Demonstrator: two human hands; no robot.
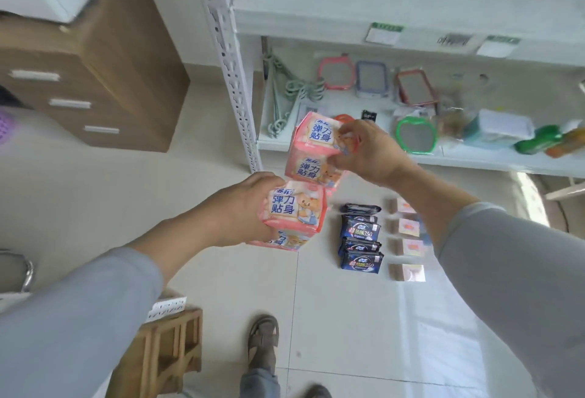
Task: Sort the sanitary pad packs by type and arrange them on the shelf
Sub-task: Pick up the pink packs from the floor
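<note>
**Pink pad packs in both hands, in front of the shelf**

Pink pad packs: 4 visible, all off the floor. Left hand [243, 207] grips a stack of 2, the upper left-hand pack [296, 204] face-up w/ bear print and blue lettering, the lower left-hand pack [281, 241] mostly hidden under it; fingers curled round the left side, thumb side hidden. Right hand [370, 154] holds 2 more: top right-hand pack [316, 135] tilted, lower right-hand pack [311, 169] just below, touching it. Right fingers pinch the packs' right edges, thumb low, other fingers on top.

The two stacks nearly touch, held above the tiled floor [348, 318], in front of the white shelf [411, 157].

On floor, right of the hands: a column of dark blue pad packs [361, 239], approx 4, end to end. Just beside them, further right, a column of small pale pink packs [408, 249], partly behind the right sleeve [506, 271].

Shelf's lower level carries framed mirrors [373, 78], a green mirror [416, 136], green hooks [285, 94], misc. blurred items. Price labels [383, 32] on the upper shelf edge.

Left: brown drawer cabinet [104, 81]. Bottom: wooden stool [171, 350], a sandalled foot [262, 340].
</note>
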